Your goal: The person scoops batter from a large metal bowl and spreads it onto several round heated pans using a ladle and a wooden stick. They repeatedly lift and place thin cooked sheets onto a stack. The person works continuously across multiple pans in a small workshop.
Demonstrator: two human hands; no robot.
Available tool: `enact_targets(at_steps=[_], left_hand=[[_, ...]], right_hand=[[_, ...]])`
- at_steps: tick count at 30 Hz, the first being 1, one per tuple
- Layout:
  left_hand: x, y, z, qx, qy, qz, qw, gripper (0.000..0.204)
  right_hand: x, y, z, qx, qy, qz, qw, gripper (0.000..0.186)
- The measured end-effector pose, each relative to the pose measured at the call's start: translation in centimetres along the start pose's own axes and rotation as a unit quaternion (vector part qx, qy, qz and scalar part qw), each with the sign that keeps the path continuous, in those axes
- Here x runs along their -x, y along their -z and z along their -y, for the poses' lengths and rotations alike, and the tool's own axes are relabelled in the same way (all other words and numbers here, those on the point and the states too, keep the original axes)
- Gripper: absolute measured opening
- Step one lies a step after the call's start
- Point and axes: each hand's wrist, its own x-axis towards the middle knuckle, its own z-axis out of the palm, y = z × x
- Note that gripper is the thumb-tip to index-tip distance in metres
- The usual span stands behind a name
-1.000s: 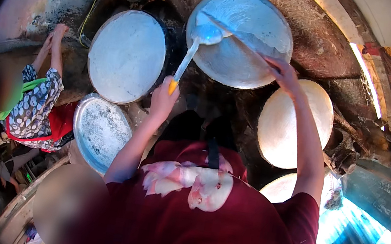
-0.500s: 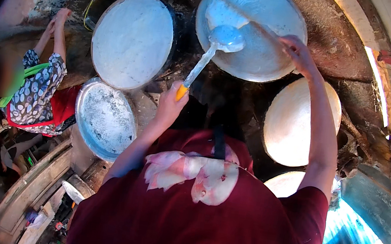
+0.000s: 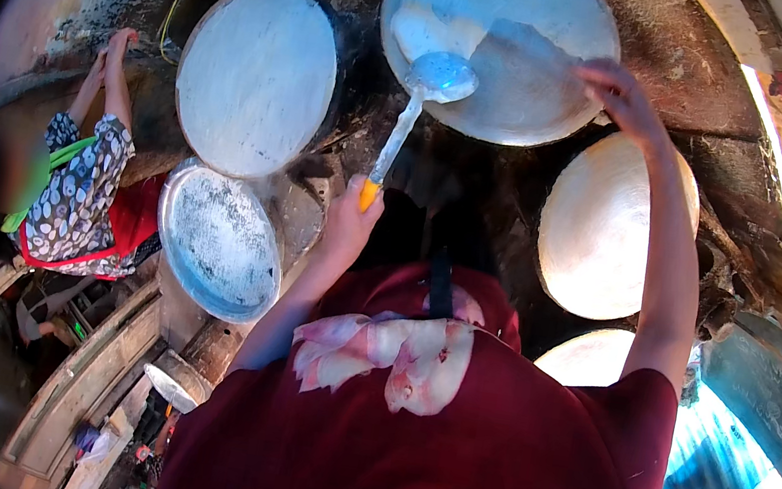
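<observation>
My left hand (image 3: 352, 224) is closed round the yellow grip of a metal ladle (image 3: 395, 139). Its whitish, wet-looking bowl hangs over the near edge of a large round griddle (image 3: 548, 5) at the top. Pale batter (image 3: 421, 31) lies on that griddle beside the ladle bowl, next to a greyer, duller patch (image 3: 521, 82). My right hand (image 3: 620, 97) reaches over the griddle's right rim with fingers drawn together. Whatever it pinches, if anything, is too blurred to make out.
To the left stand a round white-topped pan (image 3: 256, 78) and a shallow metal tray (image 3: 221, 244). At right are a pale round griddle (image 3: 605, 231) and another pale disc (image 3: 586, 357). A person (image 3: 81, 188) sits at far left, hands raised. A grey basin (image 3: 770, 377) stands lower right.
My right hand has shifted slightly right and up, and the brown blurred streak near its fingers is gone. The ladle is more upright, its bowl slightly left. The whole view has shifted a little.
</observation>
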Motion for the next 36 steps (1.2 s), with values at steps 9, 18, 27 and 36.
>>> enact_targets(at_steps=[9, 18, 27, 36], left_hand=[[2.2, -1.1, 0.9, 0.014, -0.002, -0.007, 1.000, 0.027], [3.0, 1.4, 1.1, 0.089, -0.090, 0.013, 0.992, 0.027], [5.6, 11.3, 2.2, 0.687, 0.022, 0.309, 0.658, 0.019], [14.9, 15.5, 11.0, 0.679, 0.198, 0.221, 0.672, 0.010]], right_hand=[[0.1, -1.2, 2.5, -0.039, -0.019, 0.021, 0.999, 0.028], [7.9, -8.3, 3.0, -0.062, -0.048, -0.056, 0.995, 0.035], [6.4, -23.2, 18.5, -0.181, -0.315, -0.123, 0.924, 0.045], [-4.8, -40.6, 11.4, -0.215, -0.044, -0.367, 0.904, 0.043]])
